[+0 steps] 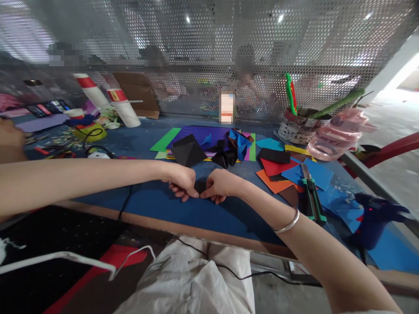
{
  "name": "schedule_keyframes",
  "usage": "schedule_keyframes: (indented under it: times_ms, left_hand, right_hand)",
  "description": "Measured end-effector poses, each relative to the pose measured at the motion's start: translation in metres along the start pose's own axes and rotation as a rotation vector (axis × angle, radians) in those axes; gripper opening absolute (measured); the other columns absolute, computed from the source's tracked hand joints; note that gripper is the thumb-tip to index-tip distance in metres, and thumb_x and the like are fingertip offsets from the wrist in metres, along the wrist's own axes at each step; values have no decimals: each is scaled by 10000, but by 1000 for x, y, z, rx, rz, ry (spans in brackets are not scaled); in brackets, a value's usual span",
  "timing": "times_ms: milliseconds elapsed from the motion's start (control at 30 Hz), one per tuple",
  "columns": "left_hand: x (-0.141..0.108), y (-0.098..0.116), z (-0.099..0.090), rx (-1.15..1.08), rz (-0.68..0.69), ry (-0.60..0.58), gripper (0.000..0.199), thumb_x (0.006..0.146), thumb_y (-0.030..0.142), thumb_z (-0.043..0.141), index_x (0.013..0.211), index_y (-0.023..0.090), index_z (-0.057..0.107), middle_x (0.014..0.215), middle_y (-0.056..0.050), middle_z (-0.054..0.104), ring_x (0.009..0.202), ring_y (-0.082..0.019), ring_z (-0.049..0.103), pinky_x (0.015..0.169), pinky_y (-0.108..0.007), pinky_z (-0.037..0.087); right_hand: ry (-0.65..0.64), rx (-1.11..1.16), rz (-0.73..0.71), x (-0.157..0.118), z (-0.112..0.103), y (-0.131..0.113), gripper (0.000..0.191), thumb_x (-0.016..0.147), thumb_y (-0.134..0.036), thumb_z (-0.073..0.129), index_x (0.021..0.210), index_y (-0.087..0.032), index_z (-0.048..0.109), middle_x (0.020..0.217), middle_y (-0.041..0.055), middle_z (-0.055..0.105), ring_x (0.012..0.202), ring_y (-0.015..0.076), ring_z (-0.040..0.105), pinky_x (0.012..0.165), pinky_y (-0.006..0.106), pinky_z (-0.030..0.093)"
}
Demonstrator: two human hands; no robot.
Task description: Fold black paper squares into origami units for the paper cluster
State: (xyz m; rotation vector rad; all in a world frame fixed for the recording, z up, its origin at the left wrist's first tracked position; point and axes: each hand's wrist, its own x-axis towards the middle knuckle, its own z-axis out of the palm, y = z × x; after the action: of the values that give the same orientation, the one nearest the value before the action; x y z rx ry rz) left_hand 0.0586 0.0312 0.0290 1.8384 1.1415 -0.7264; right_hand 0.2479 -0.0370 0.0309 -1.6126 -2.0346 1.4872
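Note:
A small piece of black paper (200,186) lies between my two hands, low over the blue tabletop. My left hand (182,181) pinches its left side, and my right hand (218,184) pinches its right side, thumbs and fingertips almost meeting. Part of the paper is hidden by my fingers. Just beyond my hands lie a flat black paper square (187,150) and folded black paper pieces (225,158). Beside these, a crumpled-looking blue and black folded paper shape (240,143) rests on a purple sheet (214,133).
To the right are coloured paper squares (278,185), a green-edged utility knife (312,196), a dark blue glue gun (373,218) and a pink bottle (337,135). Stacked paper cups (126,111) stand at the left. A black cable (126,203) hangs over the table edge. Perforated metal (196,35) closes the back.

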Motion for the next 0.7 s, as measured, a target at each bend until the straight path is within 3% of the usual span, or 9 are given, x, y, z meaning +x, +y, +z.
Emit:
schedule_keyframes:
  times_ms: [233,333,433,567,700]
  left_hand:
    - [0,-27,-3,94,-61,-27,492,1086,575,688,805,172,694,566,93,563,411,-81,440,452,-228,426]
    - [-10,-37,-3,103,-83,-3,508,1067,569,697,745,176,694,530,81,555,393,-89,431,426,-230,389]
    - [-23,-43,-4,96,-69,51,548,947,589,749,578,189,681,453,12,560,363,-121,425,383,-251,310]
    - [-32,-44,-11,90,12,235,474,843,598,750,595,199,692,523,-40,643,422,-149,492,429,-256,344]
    - [-23,-36,-17,98,137,490,394,829,579,746,938,201,768,790,-35,758,655,-179,642,585,-249,435]
  right_hand:
    - [8,-3,13,2,1,1,429,910,-140,885,576,-170,618,483,-59,635,437,78,622,474,153,555]
    - [11,-2,15,2,2,1,442,911,-133,883,565,-173,612,483,-60,636,434,77,622,468,152,549]
    - [12,-5,18,3,2,2,452,920,-131,873,557,-176,608,482,-64,629,436,75,624,454,148,534]
    - [18,-13,28,3,3,2,443,913,-143,882,566,-180,610,486,-62,636,435,81,628,460,152,531]
    - [25,-18,37,2,3,1,415,913,-159,888,596,-182,620,489,-67,637,433,78,624,463,149,520]
